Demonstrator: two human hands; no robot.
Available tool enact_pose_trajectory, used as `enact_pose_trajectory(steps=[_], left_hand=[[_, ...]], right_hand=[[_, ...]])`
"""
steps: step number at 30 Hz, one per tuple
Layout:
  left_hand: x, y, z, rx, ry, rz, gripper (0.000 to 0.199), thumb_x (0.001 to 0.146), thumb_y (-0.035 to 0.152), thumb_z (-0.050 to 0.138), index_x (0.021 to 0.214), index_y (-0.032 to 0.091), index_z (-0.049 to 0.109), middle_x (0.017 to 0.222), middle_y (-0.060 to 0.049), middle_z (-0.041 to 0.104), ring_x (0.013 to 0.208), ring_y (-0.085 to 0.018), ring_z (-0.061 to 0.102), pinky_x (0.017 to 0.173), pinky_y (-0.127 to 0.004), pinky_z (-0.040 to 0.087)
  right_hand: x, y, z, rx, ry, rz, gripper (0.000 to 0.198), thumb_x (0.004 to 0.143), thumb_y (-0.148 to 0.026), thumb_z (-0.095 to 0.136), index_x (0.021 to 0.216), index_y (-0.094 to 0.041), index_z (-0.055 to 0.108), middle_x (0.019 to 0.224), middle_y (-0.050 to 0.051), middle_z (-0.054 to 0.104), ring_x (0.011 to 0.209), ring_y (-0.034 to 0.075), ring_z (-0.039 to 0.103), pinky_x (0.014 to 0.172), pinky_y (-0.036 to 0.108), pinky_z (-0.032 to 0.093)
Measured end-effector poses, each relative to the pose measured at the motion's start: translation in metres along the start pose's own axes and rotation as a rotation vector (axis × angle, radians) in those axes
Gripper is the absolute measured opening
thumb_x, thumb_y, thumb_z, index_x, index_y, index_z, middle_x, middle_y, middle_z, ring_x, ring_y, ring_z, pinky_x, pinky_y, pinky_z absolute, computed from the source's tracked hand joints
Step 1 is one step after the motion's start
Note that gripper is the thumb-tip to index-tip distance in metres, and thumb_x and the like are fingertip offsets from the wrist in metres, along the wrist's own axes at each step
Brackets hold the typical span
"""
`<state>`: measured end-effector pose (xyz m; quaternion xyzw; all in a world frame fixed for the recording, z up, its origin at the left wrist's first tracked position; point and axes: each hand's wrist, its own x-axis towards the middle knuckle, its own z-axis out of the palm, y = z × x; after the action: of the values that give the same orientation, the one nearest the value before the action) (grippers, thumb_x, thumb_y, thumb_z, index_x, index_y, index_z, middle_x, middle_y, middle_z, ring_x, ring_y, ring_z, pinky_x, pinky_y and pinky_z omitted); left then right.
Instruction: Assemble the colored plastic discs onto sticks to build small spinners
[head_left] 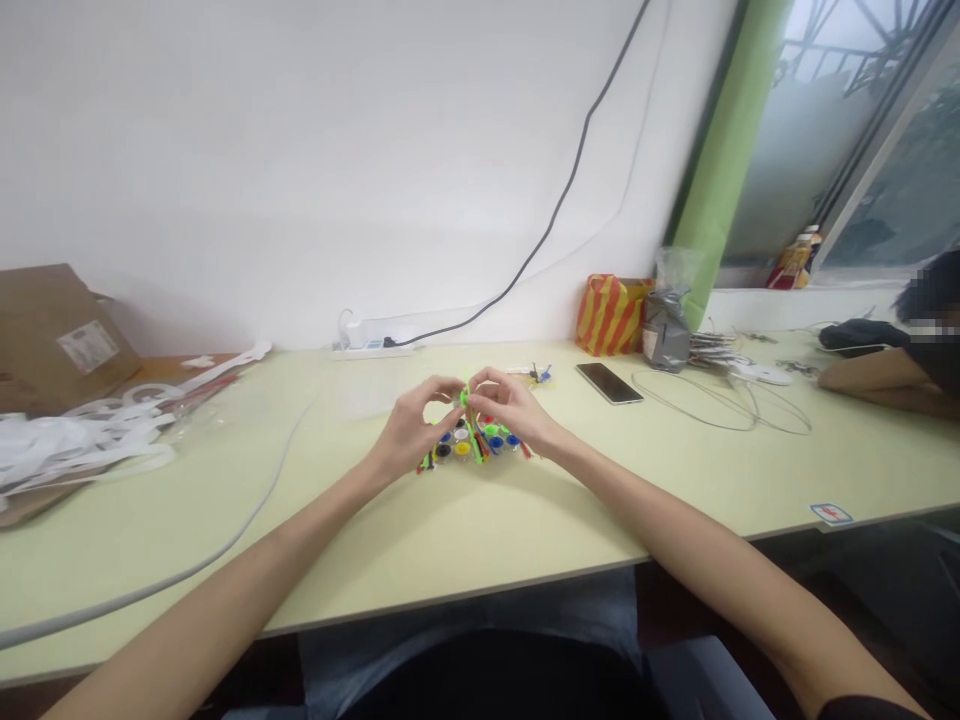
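Observation:
In the middle of the table my left hand (416, 420) and my right hand (510, 405) meet, fingertips pinched together. Between them is a small bright green piece (464, 398), too small to name more exactly; both hands grip it. Just below the fingers lies a cluster of small round containers with coloured tops, among them a yellow one (463, 450), a black one (444, 452) and a blue one (496, 442). Thin coloured strips (478, 445) in green, red and other colours stand or lie among them. My hands partly hide the cluster.
A phone (609, 383) and a thin cable (712, 395) lie to the right. Behind stand a striped bag (611, 315) and a grey bag (666, 330). White strips (97, 435) and a cardboard box (60, 335) sit left. Another person's arm (885, 380) rests far right.

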<state>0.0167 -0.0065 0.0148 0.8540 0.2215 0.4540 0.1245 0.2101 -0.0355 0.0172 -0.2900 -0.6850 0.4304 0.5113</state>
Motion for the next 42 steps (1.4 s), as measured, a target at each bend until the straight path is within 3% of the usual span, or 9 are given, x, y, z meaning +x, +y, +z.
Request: enact_pose_trajectory(steps=[6, 14, 22, 26, 29, 33, 37, 42], left_hand=[[-0.001, 0.009, -0.003, 0.218, -0.061, 0.107, 0.011, 0.096, 0.028, 0.058, 0.103, 0.020, 0.059, 0.096, -0.005, 0.062, 0.091, -0.020, 0.059, 0.081, -0.035, 0.050], [0.001, 0.016, -0.006, 0.280, -0.114, 0.250, 0.010, 0.099, 0.022, 0.047, 0.100, 0.019, 0.056, 0.087, -0.005, 0.060, 0.081, -0.020, 0.055, 0.075, -0.034, 0.046], [0.001, 0.001, -0.009, 0.427, -0.110, 0.279, 0.012, 0.099, 0.032, 0.054, 0.099, 0.020, 0.058, 0.084, -0.003, 0.060, 0.079, -0.020, 0.055, 0.074, -0.034, 0.043], [0.001, -0.004, -0.012, 0.497, -0.081, 0.295, 0.016, 0.100, 0.034, 0.053, 0.096, 0.020, 0.059, 0.078, -0.002, 0.059, 0.074, -0.019, 0.055, 0.071, -0.033, 0.041], [0.001, -0.002, -0.011, 0.497, -0.060, 0.295, 0.018, 0.099, 0.035, 0.055, 0.088, 0.021, 0.058, 0.074, -0.001, 0.058, 0.072, -0.018, 0.054, 0.070, -0.033, 0.040], [0.000, 0.004, -0.008, 0.431, -0.098, 0.259, 0.020, 0.096, 0.032, 0.057, 0.081, 0.021, 0.051, 0.072, 0.001, 0.054, 0.068, -0.017, 0.050, 0.067, -0.031, 0.039], [-0.001, 0.012, -0.006, 0.294, -0.166, 0.213, 0.013, 0.094, 0.025, 0.055, 0.084, 0.021, 0.048, 0.075, 0.001, 0.051, 0.067, -0.015, 0.048, 0.063, -0.028, 0.038], [-0.003, 0.019, -0.006, 0.271, -0.175, 0.267, 0.008, 0.092, 0.015, 0.041, 0.089, 0.020, 0.048, 0.077, 0.000, 0.051, 0.066, -0.015, 0.047, 0.062, -0.028, 0.039]], right_hand=[[-0.001, -0.006, -0.003, -0.010, -0.088, -0.051, 0.019, 0.086, -0.033, 0.065, 0.085, -0.021, 0.050, 0.068, -0.004, 0.055, 0.063, 0.012, 0.052, 0.062, 0.026, 0.042], [-0.001, -0.010, -0.009, 0.048, -0.174, 0.017, 0.037, 0.083, -0.050, 0.071, 0.077, -0.020, 0.051, 0.056, -0.007, 0.044, 0.050, 0.009, 0.038, 0.051, 0.024, 0.037], [-0.001, 0.001, -0.008, 0.019, -0.195, -0.010, 0.033, 0.089, -0.050, 0.065, 0.093, -0.023, 0.048, 0.075, -0.003, 0.057, 0.067, 0.014, 0.055, 0.062, 0.026, 0.046], [0.000, 0.001, -0.004, -0.064, -0.146, -0.090, 0.030, 0.092, -0.048, 0.062, 0.092, -0.021, 0.050, 0.079, -0.002, 0.054, 0.072, 0.014, 0.052, 0.065, 0.025, 0.042], [0.000, 0.000, -0.001, -0.117, -0.106, -0.123, 0.031, 0.094, -0.048, 0.060, 0.085, -0.021, 0.048, 0.074, -0.003, 0.049, 0.069, 0.013, 0.047, 0.064, 0.025, 0.039], [-0.001, -0.002, 0.002, -0.046, -0.177, -0.069, 0.035, 0.092, -0.051, 0.062, 0.084, -0.022, 0.044, 0.074, -0.003, 0.052, 0.068, 0.014, 0.051, 0.064, 0.026, 0.041], [-0.003, -0.003, -0.001, 0.052, -0.269, -0.006, 0.039, 0.090, -0.055, 0.065, 0.084, -0.022, 0.044, 0.075, -0.002, 0.054, 0.065, 0.014, 0.051, 0.058, 0.025, 0.039], [-0.002, -0.003, -0.009, 0.230, -0.340, 0.043, 0.037, 0.090, -0.054, 0.064, 0.087, -0.022, 0.046, 0.063, -0.006, 0.042, 0.057, 0.012, 0.042, 0.061, 0.027, 0.041]])
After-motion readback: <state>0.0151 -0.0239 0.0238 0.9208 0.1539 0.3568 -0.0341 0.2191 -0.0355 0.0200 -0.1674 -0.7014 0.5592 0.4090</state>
